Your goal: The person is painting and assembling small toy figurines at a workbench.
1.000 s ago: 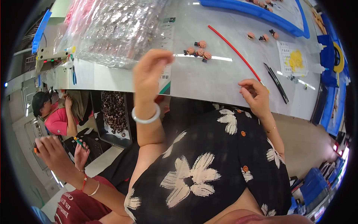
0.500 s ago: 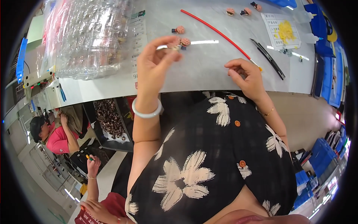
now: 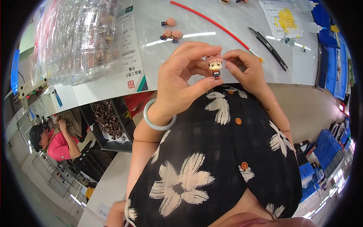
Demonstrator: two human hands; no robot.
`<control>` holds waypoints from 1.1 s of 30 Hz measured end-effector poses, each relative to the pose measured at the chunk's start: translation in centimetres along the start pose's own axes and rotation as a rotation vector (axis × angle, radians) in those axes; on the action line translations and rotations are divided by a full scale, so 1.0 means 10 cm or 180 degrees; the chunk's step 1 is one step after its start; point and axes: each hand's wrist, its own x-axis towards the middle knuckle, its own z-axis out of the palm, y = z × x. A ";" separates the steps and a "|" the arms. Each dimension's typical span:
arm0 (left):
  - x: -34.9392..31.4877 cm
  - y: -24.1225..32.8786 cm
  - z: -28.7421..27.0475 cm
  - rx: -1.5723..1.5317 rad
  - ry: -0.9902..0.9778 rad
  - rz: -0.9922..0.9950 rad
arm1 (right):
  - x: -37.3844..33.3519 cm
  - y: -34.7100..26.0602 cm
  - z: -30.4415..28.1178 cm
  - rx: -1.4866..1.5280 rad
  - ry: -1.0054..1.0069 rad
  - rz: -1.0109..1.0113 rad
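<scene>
A small figurine [image 3: 215, 68] with pink hair and dark clothes is upright between the thumb and fingers of my left hand [image 3: 181, 75]. Its painted face is turned toward me. My right hand [image 3: 247, 70] is at its right side, with thumb and forefinger drawn together close to the hair; whether they touch it or pinch something tiny, I cannot tell. Beyond my left hand, three similar pink-haired figurines lie on the table, one figurine [image 3: 170, 22] apart and a pair [image 3: 171, 35] close together. A thin red-handled brush [image 3: 211, 22] lies farther off.
Black tweezers [image 3: 268, 49] lie to the right, near a printed sheet [image 3: 270, 17] bearing yellow bits [image 3: 287, 20]. Clear plastic trays [image 3: 81, 41] are stacked at the left. Below them stands a dark bin [image 3: 107, 121] of small brown pieces. A person in pink [image 3: 62, 143] sits farther left.
My left hand has come back from the far figurines toward my right hand, bringing one figurine. The right hand stays near its earlier place. The whole view has shifted slightly.
</scene>
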 end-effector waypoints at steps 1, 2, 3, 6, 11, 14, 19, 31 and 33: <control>0.00 -0.01 0.01 0.0004 0.0024 0.0029 | 0.00 0.00 -0.01 0.0004 0.0000 0.0001; 0.01 -0.01 0.02 0.0009 0.0023 0.0025 | 0.00 0.00 -0.01 -0.0010 0.0006 -0.0018; 0.01 -0.01 0.02 -0.0054 -0.0002 0.0000 | 0.00 0.00 -0.02 -0.0024 0.0011 -0.0037; 0.03 -0.01 0.02 -0.0142 -0.0073 0.0006 | 0.02 0.01 -0.02 0.0051 0.0011 -0.0036; 0.05 0.02 0.04 -0.0374 -0.0223 0.0033 | 0.06 0.02 0.01 0.0150 0.0306 -0.0351; 0.07 0.06 0.08 -0.0482 -0.0258 -0.0031 | 0.05 -0.02 -0.01 0.0145 0.0285 -0.0286; 0.13 0.07 0.15 -0.0432 -0.0298 -0.0195 | 0.05 0.01 -0.05 0.0284 0.0249 -0.0192; 0.17 0.12 0.12 -0.0461 -0.0302 -0.0316 | 0.05 -0.12 -0.04 0.0184 0.0279 -0.0265; 0.19 0.12 0.18 -0.0486 -0.0275 -0.0346 | 0.04 -0.08 -0.10 0.0191 0.0261 -0.0308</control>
